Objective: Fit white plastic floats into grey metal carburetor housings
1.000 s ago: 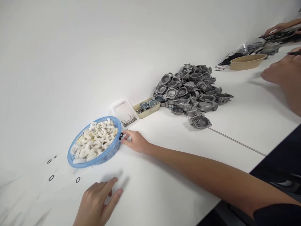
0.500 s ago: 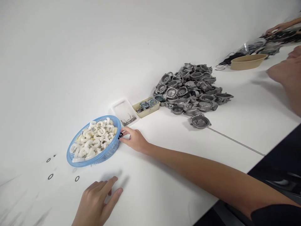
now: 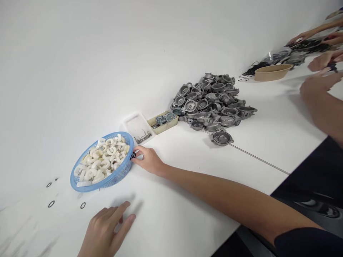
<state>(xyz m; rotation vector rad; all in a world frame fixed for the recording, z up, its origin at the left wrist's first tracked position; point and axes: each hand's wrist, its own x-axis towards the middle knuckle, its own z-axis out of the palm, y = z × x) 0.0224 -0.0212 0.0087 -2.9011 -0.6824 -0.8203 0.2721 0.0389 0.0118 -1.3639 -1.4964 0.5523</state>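
Reaching across the counter (image 3: 187,185), the right hand (image 3: 148,159) pinches a small black piece (image 3: 133,155) in nearly closed fingers, touching the blue basket (image 3: 112,180) at its 3 o'clock rim. At 6 o'clock, the left hand (image 3: 105,232) rests open, holding nothing.

1. There is a single view, from a camera worn on the person's head.
2. It looks forward and down across the white tabletop (image 3: 171,200), tilted so the far edge runs diagonally.
3. The person's own hands sit close at the lower frame; the blue basket (image 3: 118,174) is near, the metal parts pile (image 3: 211,103) farther off.
4. No second view overlaps it.
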